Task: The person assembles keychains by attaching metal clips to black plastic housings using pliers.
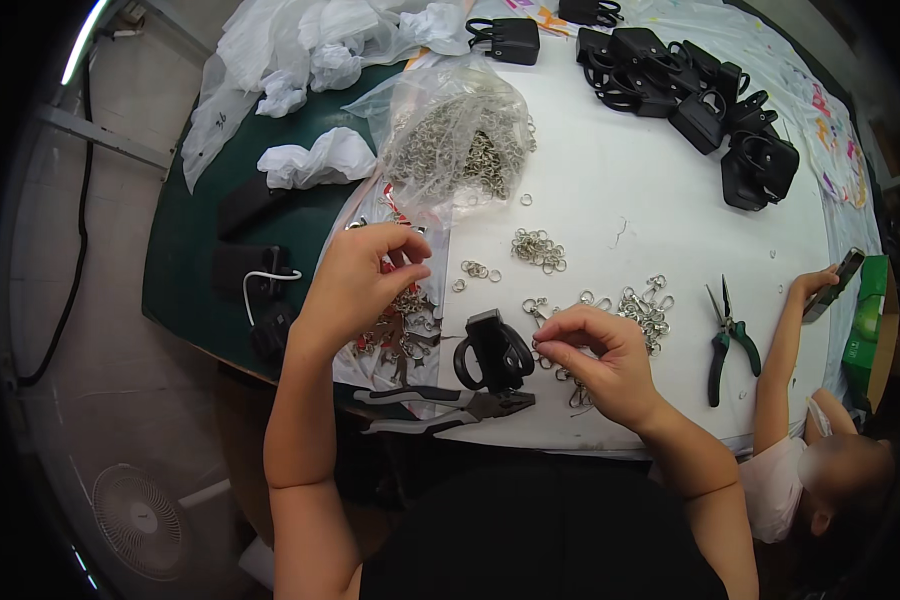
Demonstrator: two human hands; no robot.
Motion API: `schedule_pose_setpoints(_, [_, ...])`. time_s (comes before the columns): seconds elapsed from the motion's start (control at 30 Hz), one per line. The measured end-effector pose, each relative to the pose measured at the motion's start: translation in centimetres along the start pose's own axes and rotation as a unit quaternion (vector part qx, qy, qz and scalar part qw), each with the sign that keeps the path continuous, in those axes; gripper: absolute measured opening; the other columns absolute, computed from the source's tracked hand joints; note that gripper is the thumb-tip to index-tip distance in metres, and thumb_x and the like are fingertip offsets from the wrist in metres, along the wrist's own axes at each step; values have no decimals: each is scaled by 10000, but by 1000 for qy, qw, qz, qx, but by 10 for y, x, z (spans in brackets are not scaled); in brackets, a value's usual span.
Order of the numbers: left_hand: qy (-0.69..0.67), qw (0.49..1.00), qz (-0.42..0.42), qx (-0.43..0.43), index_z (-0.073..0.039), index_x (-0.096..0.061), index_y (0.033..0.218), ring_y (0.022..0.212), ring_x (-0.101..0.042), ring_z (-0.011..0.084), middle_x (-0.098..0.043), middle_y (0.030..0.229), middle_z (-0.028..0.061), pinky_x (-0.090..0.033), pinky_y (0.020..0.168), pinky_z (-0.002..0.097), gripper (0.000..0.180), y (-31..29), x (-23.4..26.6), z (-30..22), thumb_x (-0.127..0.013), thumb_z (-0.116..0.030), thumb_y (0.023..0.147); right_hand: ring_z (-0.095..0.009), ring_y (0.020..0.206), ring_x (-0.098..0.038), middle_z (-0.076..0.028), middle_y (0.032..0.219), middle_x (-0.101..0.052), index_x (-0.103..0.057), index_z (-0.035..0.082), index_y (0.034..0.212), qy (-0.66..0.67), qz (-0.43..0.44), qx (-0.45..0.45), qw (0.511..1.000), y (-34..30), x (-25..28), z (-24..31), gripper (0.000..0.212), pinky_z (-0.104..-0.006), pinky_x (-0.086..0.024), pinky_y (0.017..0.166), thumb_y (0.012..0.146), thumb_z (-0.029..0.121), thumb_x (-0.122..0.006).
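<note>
My left hand [365, 285] hovers over a loose heap of metal charms and clasps [405, 335] with some red pieces among them. Its thumb and index finger are apart, and nothing shows between them. My right hand [610, 365] is closed in a pinch beside a small black bag [498, 350] with looped handles. Whatever its fingertips hold is too small to make out. Grey-handled combination pliers [450, 406] lie just in front of the bag. Several silver swivel clasps [645, 318] are spread behind and partly under my right hand.
Split rings [538, 250] and a clear plastic bag of metal rings [460, 140] lie farther back. Green-handled needle-nose pliers [727, 350] rest right. Black mini bags [660, 75] are piled at the far right. A person at right holds a phone [835, 283] near a green box [867, 315].
</note>
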State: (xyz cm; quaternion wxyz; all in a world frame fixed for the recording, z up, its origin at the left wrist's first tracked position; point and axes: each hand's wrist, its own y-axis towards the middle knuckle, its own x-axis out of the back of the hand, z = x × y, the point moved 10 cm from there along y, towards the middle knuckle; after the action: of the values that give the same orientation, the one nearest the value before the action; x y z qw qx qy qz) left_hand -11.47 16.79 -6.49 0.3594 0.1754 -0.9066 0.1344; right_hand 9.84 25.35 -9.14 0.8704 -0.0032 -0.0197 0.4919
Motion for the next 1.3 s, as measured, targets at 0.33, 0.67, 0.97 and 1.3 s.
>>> schedule_pose_setpoints(0.33, [10,998,-43,-38,-30,-691,862,827,-616,194,-676,863,54,-489,758,335,166,-38,-1,24,-788,-55,729,-149,745,-662,-85,865,-702,-698,-3,933,-140,-57,74,986,3,20,23,105,-262,-523,678,836,-44,-705])
schedule_pose_setpoints(0.67, [-471,880,-66,2,12,-647,998,823,-686,124,-713,880,76,-529,740,247,104,-39,7,2,-679,-33,910,-136,789,-665,-80,891,-708,-703,-6,954,-33,-14,84,996,10,7,54,108,-258,-532,740,849,-29,-706])
schedule_pose_setpoints(0.97, [-636,764,-14,104,-41,-586,1020,652,-593,119,-579,738,22,-487,627,246,222,-31,-41,-45,-542,-258,1024,-115,868,-673,-68,932,-713,-690,-23,1014,109,36,53,992,25,-16,69,140,-257,-536,793,875,-4,-703])
schedule_pose_setpoints(1.3, [-415,896,132,86,29,-608,1278,542,-406,21,-630,800,41,-341,512,170,358,-27,-20,-51,-486,-96,966,-121,856,-671,-66,931,-708,-706,-9,981,84,15,32,996,24,-2,59,115,-262,-533,786,868,7,-713])
